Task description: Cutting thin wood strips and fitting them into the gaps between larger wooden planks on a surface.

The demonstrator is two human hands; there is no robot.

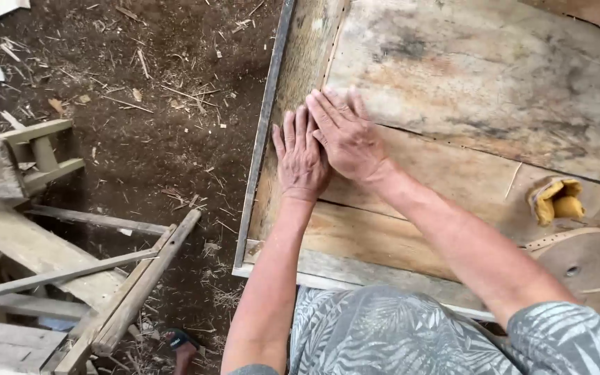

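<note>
- Left hand (301,156) lies flat, palm down, fingers straight and close together, on the thin pale wood veneer sheet (446,76) near its left edge; grip fully open, holds nothing.
- Right hand (346,135) also flat, palm down, fingers spread a little, just beside the left and overlapping its fingers slightly; grip open, nothing held, only pressing on the sheet.
- Veneer sheet, stained with dark grey patches, covers the wooden table (355,267); lower sheet pieces show seams running across under the forearms.
- Grey metal strip (264,132) runs along the table's left edge, just left of the left hand.
- Yellow crumpled cloth or glove (555,201) lies on the sheet at right, well apart from the hands.
- Round roll of brown paper tape (581,255) sits just below the yellow item.
- Dark dirt floor (154,139) at left, littered with wood slivers.
- Rough grey wooden planks and frame (50,271) lie lower left on the floor.
- Person's patterned grey leaf-print garment (397,333) at bottom.
</note>
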